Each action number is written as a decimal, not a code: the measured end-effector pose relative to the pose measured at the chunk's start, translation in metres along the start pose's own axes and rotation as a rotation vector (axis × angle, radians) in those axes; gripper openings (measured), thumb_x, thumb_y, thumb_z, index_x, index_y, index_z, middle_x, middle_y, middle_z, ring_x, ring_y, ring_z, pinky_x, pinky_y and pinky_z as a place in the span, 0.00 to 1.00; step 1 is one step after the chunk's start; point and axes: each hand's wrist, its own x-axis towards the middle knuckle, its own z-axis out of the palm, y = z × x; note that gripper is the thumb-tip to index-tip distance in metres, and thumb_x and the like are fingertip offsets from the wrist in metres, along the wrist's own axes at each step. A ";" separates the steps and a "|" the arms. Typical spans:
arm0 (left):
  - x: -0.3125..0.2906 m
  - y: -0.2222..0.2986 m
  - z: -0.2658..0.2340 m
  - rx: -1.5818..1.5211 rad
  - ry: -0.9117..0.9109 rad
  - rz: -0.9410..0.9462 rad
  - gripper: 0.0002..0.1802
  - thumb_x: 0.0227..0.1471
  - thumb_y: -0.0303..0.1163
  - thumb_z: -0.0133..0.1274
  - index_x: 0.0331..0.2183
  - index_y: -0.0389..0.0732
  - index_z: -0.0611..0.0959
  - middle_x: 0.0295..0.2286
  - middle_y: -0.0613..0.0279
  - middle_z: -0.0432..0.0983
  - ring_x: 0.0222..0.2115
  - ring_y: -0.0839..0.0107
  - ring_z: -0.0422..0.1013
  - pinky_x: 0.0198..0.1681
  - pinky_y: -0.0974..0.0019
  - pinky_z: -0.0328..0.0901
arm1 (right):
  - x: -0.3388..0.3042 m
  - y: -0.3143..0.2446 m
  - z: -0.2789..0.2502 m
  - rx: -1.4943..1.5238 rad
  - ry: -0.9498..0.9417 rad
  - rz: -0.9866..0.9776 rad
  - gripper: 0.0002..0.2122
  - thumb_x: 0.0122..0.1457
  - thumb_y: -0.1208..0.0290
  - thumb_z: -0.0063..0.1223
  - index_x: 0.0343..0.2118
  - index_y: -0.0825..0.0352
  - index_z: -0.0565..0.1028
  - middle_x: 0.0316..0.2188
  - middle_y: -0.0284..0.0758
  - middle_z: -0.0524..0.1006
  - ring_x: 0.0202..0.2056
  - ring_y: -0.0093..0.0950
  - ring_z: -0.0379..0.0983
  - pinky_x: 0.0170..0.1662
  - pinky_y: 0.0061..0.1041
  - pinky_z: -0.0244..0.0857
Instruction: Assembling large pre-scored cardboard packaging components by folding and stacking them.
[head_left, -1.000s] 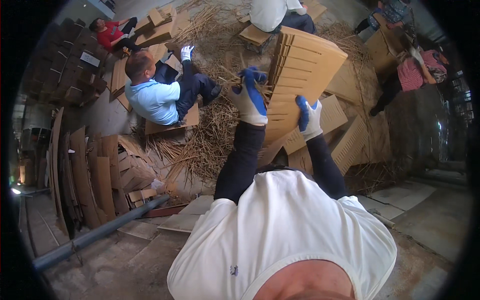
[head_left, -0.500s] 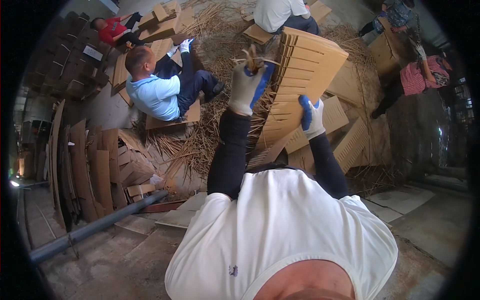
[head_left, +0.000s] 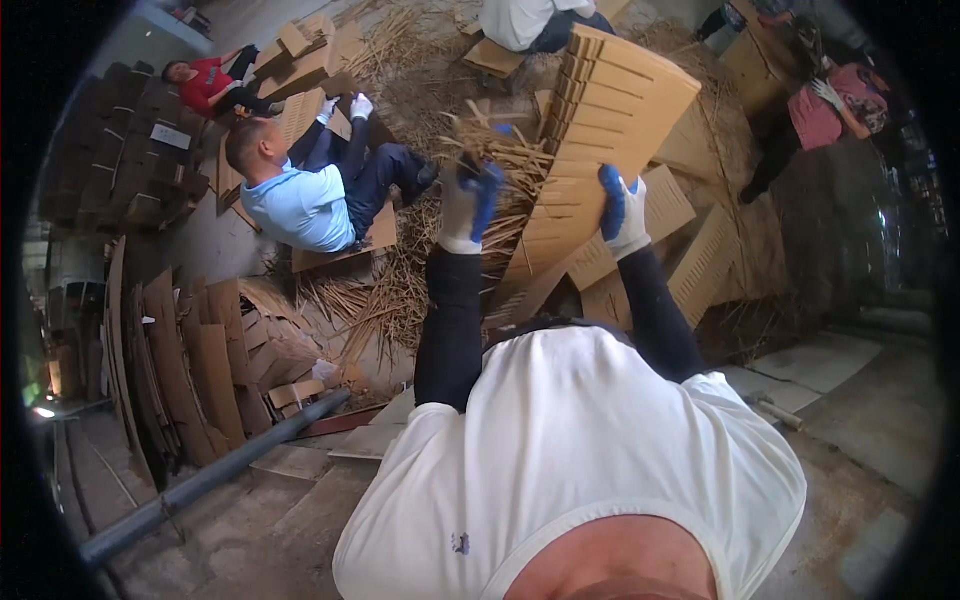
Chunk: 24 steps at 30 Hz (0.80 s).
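My right hand (head_left: 622,212), in a white glove with a blue palm, grips the right edge of a tilted stack of slotted cardboard sheets (head_left: 612,130). The stack leans away from me, with rows of narrow slots facing up. Beside its left edge, my left hand (head_left: 468,208) in a matching glove is closed at a tangled bunch of thin cardboard strips (head_left: 510,160). Motion blurs its fingertips, and the strips partly hide them. Several strips stick out between that hand and the stack's edge.
Slotted cardboard pieces (head_left: 700,255) lie right of the stack; loose strips (head_left: 385,290) litter the floor. A co-worker in a light blue shirt (head_left: 300,205) sits at left, with other people farther off. Upright cardboard sheets (head_left: 210,370) and a grey pipe (head_left: 220,475) are at lower left.
My left hand has moved left and slightly down from the stack's edge. A wider spread of strips now shows beside it. My right hand keeps its grip on the stack.
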 end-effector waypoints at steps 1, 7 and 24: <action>-0.008 -0.008 0.001 0.408 -0.018 0.135 0.22 0.51 0.43 0.58 0.39 0.35 0.77 0.27 0.60 0.78 0.30 0.71 0.74 0.34 0.70 0.67 | 0.000 -0.001 0.001 -0.019 -0.028 -0.011 0.15 0.55 0.71 0.56 0.43 0.73 0.73 0.38 0.33 0.77 0.39 0.22 0.71 0.44 0.23 0.66; -0.017 -0.017 0.034 0.690 0.172 0.313 0.18 0.41 0.29 0.64 0.37 0.36 0.80 0.28 0.57 0.80 0.28 0.63 0.77 0.34 0.63 0.70 | -0.001 -0.003 0.013 0.028 0.002 0.031 0.16 0.55 0.71 0.57 0.44 0.74 0.73 0.39 0.34 0.77 0.40 0.22 0.72 0.45 0.23 0.66; 0.003 -0.014 0.039 0.942 0.487 0.384 0.06 0.44 0.26 0.61 0.28 0.35 0.82 0.24 0.58 0.79 0.23 0.69 0.75 0.27 0.67 0.67 | -0.006 -0.024 0.028 0.154 0.058 0.094 0.18 0.52 0.72 0.61 0.45 0.73 0.73 0.39 0.33 0.77 0.39 0.22 0.73 0.44 0.22 0.67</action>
